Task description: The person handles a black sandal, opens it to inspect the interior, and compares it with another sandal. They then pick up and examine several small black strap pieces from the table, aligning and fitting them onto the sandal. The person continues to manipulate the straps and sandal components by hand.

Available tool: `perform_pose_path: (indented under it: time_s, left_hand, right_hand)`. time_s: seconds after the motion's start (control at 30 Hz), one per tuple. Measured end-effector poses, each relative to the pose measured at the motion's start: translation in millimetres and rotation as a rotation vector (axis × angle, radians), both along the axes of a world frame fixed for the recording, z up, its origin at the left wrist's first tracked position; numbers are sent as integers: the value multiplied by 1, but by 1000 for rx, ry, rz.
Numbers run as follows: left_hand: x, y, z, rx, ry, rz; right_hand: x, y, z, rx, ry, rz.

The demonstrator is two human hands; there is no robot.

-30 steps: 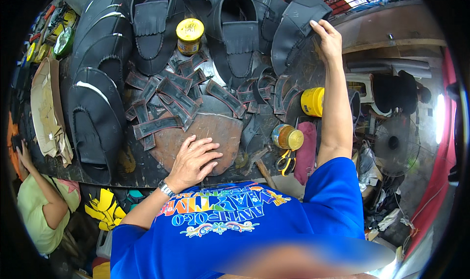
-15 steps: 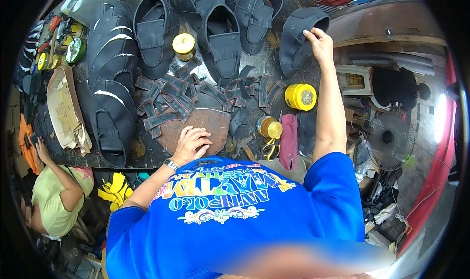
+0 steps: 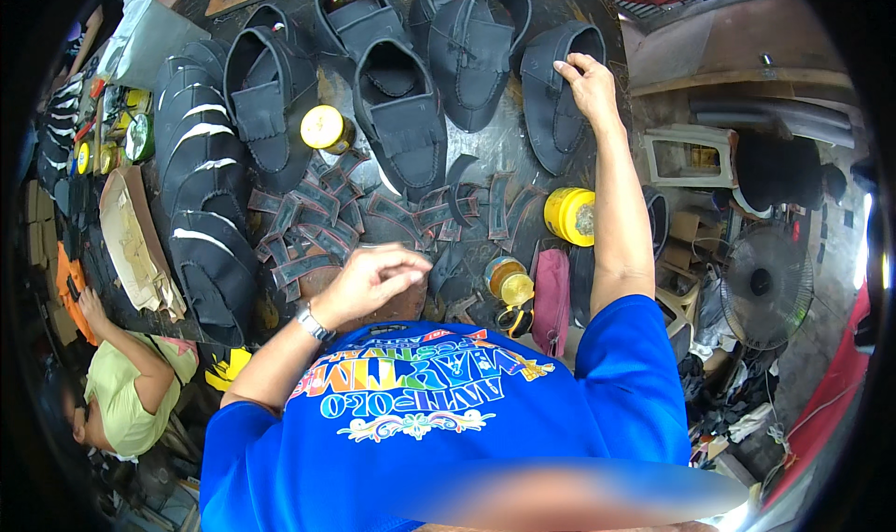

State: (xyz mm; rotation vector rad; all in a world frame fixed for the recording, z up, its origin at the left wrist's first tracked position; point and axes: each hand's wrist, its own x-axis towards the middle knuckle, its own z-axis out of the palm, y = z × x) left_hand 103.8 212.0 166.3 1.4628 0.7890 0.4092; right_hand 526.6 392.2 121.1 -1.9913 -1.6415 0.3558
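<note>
My right hand (image 3: 588,86) reaches to the far right of the bench, and its fingers curl over the rim of a black shoe upper (image 3: 551,126). Three more black uppers (image 3: 401,112) lie in a row to its left. My left hand (image 3: 369,280) hovers near my chest, fingers drawn together against the thumb, with nothing visible in them. It is just above a brown round board (image 3: 317,275) and beside a heap of black cut strips (image 3: 327,219). A watch sits on my left wrist.
Yellow tins stand among the uppers (image 3: 325,126), right of the strips (image 3: 569,215) and near my chest (image 3: 509,280). A stack of black uppers with white marks (image 3: 201,205) fills the left. A person in a green shirt (image 3: 121,392) sits lower left. A fan (image 3: 770,285) stands at right.
My left hand has lifted off the brown board and its spread fingers have closed together. My right hand stays on the far-right upper. The view has shifted so the bench sits lower in the frame.
</note>
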Motion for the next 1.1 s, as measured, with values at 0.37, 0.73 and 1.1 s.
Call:
perform_pose_path:
  time_s: [0.37, 0.73, 1.1]
  left_hand:
    - [152, 277, 38, 1155, 659, 364]
    - [118, 308, 65, 1510, 733, 237]
    - [-71, 171, 186, 730, 248, 838]
  right_hand:
    - [-17, 1, 32, 19, 70, 13]
    - [12, 33, 78, 282, 126, 4]
    - [-129, 143, 73, 320, -192, 414]
